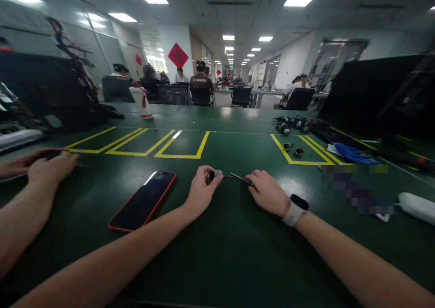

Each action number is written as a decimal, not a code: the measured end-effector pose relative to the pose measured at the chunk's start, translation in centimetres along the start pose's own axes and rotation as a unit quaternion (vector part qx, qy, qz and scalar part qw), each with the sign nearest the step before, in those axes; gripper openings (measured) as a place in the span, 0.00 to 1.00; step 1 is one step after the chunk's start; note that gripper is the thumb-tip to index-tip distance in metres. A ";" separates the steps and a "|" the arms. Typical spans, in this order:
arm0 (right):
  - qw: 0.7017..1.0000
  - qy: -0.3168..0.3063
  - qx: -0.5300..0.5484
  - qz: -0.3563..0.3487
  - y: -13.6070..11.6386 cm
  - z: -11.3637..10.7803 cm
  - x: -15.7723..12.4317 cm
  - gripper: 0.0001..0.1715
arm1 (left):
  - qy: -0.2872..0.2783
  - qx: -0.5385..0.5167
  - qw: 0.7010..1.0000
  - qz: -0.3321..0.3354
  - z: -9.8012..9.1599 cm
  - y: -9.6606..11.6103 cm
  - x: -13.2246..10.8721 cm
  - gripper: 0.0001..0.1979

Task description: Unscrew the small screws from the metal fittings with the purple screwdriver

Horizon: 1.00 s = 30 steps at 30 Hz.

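My left hand (200, 188) is closed, pinching a small dark round part (211, 177) with a pale, see-through piece beside its rim. In the fingers of my right hand (267, 190), which wears a watch (297, 206), is a thin pointed metal tool (240, 178); its exact kind is unclear. The tool's tip points left at the part, with a small gap between them. Both hands are low over the green table (231, 244). A phone with a red-orange edge (144, 203) lies left of my left hand.
Another person's hands (54, 165) work at the left. Yellow tape boxes (178, 156) mark the table. Two small round parts (299, 151) lie in a right box, near blue gloves (353, 154) and dark cabled gear (292, 124). A white cup-like item (141, 101) stands farther back.
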State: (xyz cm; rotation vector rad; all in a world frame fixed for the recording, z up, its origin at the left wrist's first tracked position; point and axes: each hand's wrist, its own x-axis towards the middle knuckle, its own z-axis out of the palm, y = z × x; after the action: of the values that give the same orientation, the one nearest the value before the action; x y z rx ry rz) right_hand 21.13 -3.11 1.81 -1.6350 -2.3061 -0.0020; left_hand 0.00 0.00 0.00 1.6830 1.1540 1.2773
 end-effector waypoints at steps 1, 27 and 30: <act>1.000 -0.003 -0.003 0.007 0.5 -0.2 -0.3 0.14 | -0.008 0.011 1.000 0.019 0.0 0.4 -0.1 0.15; 0.964 0.113 0.120 -0.211 -2.6 -3.9 -3.3 0.07 | -0.121 0.184 0.968 0.120 0.3 2.6 0.4 0.07; 0.964 0.111 0.097 -0.220 -3.0 -3.8 -3.6 0.07 | -0.138 0.191 0.963 0.133 0.5 2.4 0.3 0.08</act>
State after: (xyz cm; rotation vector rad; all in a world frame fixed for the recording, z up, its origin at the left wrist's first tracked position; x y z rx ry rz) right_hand 20.37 -8.18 5.03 -0.9538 -2.3543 -0.0554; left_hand 1.07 -0.60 2.18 2.2836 1.0774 0.9666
